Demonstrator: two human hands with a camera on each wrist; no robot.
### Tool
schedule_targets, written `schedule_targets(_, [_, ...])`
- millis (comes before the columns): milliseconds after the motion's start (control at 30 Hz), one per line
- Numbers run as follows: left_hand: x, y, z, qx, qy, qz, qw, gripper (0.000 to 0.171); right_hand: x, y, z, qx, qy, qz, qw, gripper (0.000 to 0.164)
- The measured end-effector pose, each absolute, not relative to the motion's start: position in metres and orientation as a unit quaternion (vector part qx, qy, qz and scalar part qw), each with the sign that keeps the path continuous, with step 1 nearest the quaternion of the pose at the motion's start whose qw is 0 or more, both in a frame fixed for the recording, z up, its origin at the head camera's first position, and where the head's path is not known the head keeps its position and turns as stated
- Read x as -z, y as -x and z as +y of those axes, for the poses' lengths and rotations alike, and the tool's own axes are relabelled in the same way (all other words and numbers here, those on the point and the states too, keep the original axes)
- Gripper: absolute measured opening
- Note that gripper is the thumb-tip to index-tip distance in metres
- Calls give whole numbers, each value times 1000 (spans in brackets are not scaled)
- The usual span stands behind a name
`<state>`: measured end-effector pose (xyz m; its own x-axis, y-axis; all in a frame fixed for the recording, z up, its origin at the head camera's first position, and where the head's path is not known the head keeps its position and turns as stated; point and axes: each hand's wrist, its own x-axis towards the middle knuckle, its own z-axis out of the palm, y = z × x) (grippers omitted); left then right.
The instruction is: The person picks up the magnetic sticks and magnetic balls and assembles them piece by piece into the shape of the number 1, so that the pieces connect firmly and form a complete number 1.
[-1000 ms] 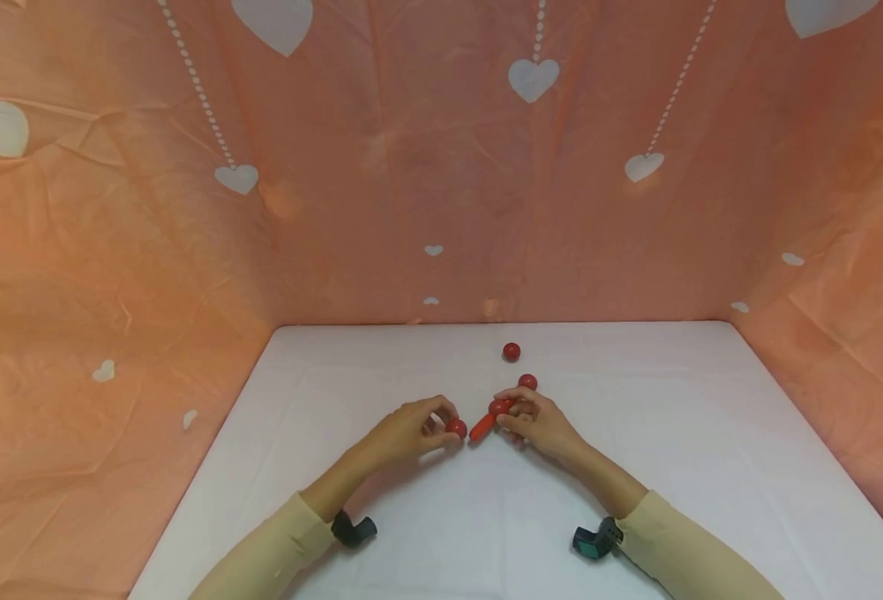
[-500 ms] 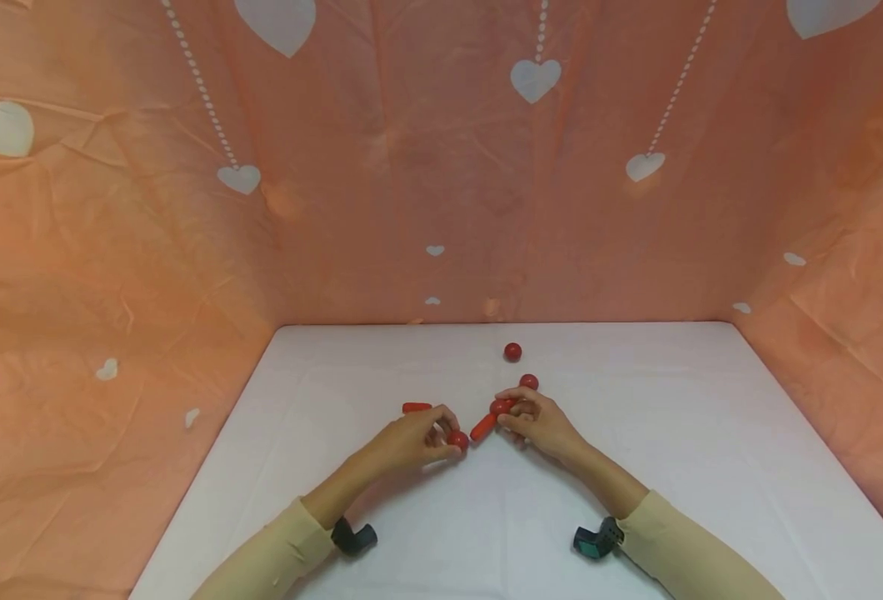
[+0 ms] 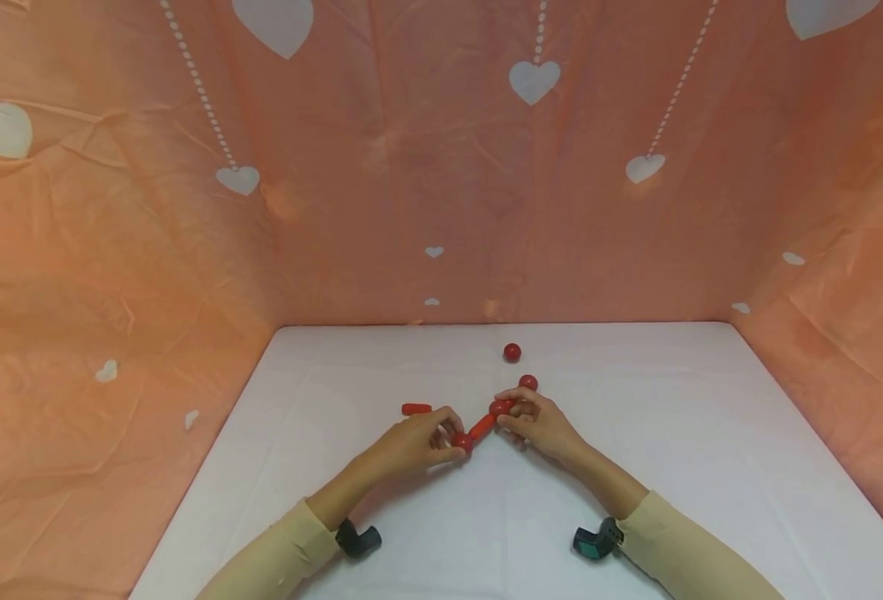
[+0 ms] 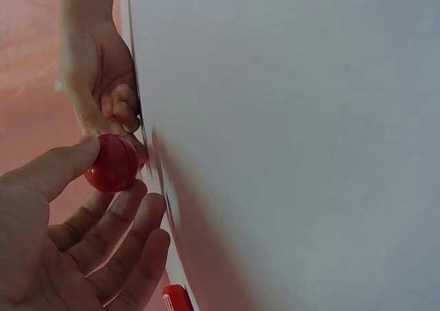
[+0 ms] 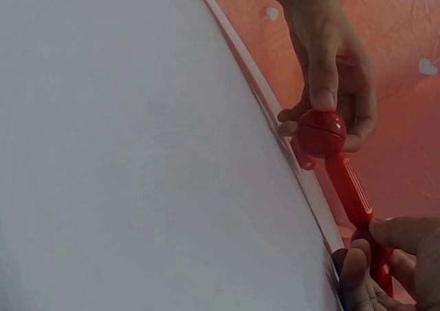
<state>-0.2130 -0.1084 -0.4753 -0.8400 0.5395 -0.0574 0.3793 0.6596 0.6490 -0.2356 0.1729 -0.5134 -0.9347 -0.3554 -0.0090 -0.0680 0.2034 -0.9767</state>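
Observation:
My left hand (image 3: 416, 442) pinches a glossy red ball (image 4: 113, 163) between thumb and fingers. This ball is right at the near-left end of a red rod (image 5: 350, 190). The rod's other end meets a second red ball (image 3: 499, 407), which my right hand (image 3: 535, 425) grips between thumb and fingertips. Beyond that hand's fingers another red ball (image 3: 527, 382) shows, in line with the held pieces; the stretch between is mostly covered by the fingers. In the right wrist view, my right hand's fingers hide much of the ball they hold.
A loose red ball (image 3: 512, 352) lies farther back on the white table (image 3: 636, 375). Behind my left hand lies a loose red rod (image 3: 416, 409). An orange cloth (image 3: 471, 192) with pale hearts rises around the table's back and sides.
My left hand has moved slightly right and nearer, bringing its ball to the rod's end. The loose rod behind it has come into view. My right hand has stayed put.

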Motion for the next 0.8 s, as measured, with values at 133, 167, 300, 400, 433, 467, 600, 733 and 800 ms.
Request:
schedule_targets(133, [475, 213, -108, -326, -253, 902, 125, 31, 514, 236, 173, 613, 139, 769, 117, 43])
schedule_targets(167, [475, 213, -108, -326, -253, 902, 126, 31, 515, 236, 173, 611, 139, 770, 117, 42])
schedule_targets(300, [476, 213, -108, -328, -254, 901, 127, 31, 514, 236, 173, 610, 134, 772, 119, 43])
schedule_targets(400, [477, 214, -108, -329, -254, 901, 128, 30, 513, 235, 172, 610, 132, 772, 120, 44])
schedule_targets(433, [477, 214, -108, -329, -254, 900, 130, 30, 513, 235, 173, 611, 133, 771, 120, 44])
schedule_targets(467, [478, 214, -109, -329, -253, 900, 131, 30, 513, 235, 173, 610, 133, 772, 120, 44])
schedule_targets(600, [479, 214, -109, -327, -253, 901, 132, 30, 513, 235, 172, 613, 134, 770, 118, 44])
schedule_targets(733, [479, 215, -110, -324, -258, 901, 127, 29, 514, 236, 172, 611, 133, 772, 117, 44])
schedule_targets(800, [479, 215, -110, -325, -260, 900, 126, 29, 515, 236, 172, 608, 131, 775, 117, 44])
